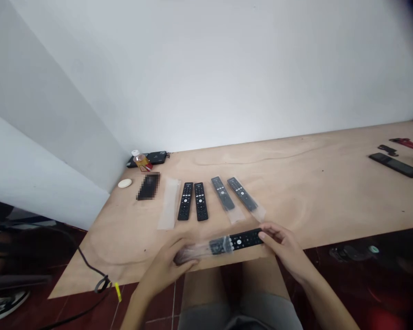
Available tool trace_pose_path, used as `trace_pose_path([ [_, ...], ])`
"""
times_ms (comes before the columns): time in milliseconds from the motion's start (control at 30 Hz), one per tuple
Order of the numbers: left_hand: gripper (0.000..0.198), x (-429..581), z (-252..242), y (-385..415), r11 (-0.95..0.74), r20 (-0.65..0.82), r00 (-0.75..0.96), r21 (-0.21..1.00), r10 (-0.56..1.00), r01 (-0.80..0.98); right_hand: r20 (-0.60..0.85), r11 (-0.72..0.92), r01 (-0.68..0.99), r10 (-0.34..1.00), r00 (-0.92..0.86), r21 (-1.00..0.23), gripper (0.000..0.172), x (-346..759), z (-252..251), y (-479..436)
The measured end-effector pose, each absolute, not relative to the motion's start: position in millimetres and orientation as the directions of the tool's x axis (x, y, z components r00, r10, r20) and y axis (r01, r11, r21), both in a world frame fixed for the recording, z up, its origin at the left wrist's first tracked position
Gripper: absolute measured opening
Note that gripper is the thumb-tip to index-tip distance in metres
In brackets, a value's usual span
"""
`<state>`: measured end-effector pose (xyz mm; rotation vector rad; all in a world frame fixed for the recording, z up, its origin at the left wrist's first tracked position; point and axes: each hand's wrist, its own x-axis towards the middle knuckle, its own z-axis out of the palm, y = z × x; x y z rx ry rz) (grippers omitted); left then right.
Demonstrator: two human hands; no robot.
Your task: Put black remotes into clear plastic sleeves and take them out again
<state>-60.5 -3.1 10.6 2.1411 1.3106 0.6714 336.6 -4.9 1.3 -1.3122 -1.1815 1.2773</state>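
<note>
A black remote control lies crosswise at the near edge of the wooden table, half inside a clear plastic sleeve. My left hand is closed on the sleeve's left end. My right hand pinches the remote's bare right end. Farther back lie two bare black remotes side by side and two more remotes in clear sleeves. An empty clear sleeve lies left of them.
At the back left are a small bottle, a black box, a white oval object and a blurred dark item. A long black remote and red tool lie far right. A black cable hangs off the left edge.
</note>
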Motion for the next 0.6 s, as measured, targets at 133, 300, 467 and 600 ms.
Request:
trace_pose_path([
  [133, 0.032, -81.4, 11.0, -9.2, -0.387, 0.141, 0.388, 0.620, 0.911, 0.682, 0.012, -0.005, 0.110, 0.989, 0.149, -0.994, 0.046, 345.8, 7.1, 1.4],
  [300, 0.019, -87.0, 8.1, -12.3, -0.393, 0.170, 0.368, 0.598, 0.914, 0.698, 0.077, 0.023, 0.194, 0.958, 0.276, -0.981, 0.045, 309.6, 2.6, 23.9],
  [467, 0.023, -74.5, 3.6, -11.0, -0.422, 0.201, 0.379, 0.574, 0.903, 0.701, 0.198, 0.096, 0.552, 0.972, 0.128, -0.828, 0.022, 260.6, -1.5, 57.1],
  [600, 0.025, -59.4, 3.6, -5.9, -0.442, 0.243, 0.371, 0.565, 0.896, 0.696, 0.256, 0.161, 0.707, 0.966, 0.029, -0.688, 0.010, 234.1, 3.7, 78.5],
])
